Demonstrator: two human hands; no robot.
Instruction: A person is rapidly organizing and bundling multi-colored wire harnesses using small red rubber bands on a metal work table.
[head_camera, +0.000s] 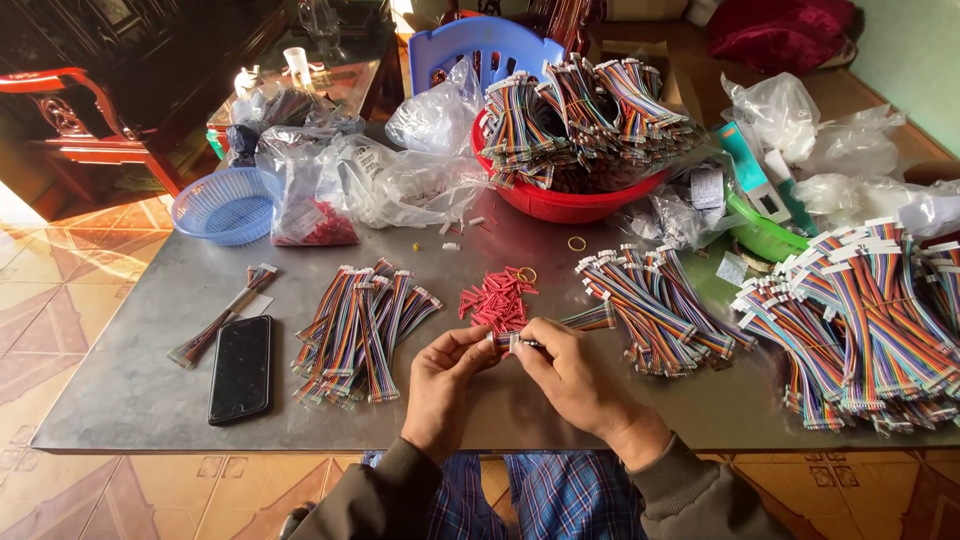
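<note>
Grey metal table (140, 390), striped ribbon cable (590, 320)

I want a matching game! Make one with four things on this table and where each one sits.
Things:
1. black flat phone
2. blue plastic mesh basket
3. red round plastic tub
4. pile of small red plastic connectors

Places:
A. far middle, heaped with rainbow wire bundles
B. just beyond the two hands
C. near left, lying beside wire bundles
D. far left edge

Pairs: 1-C, 2-D, 3-A, 4-B
</note>
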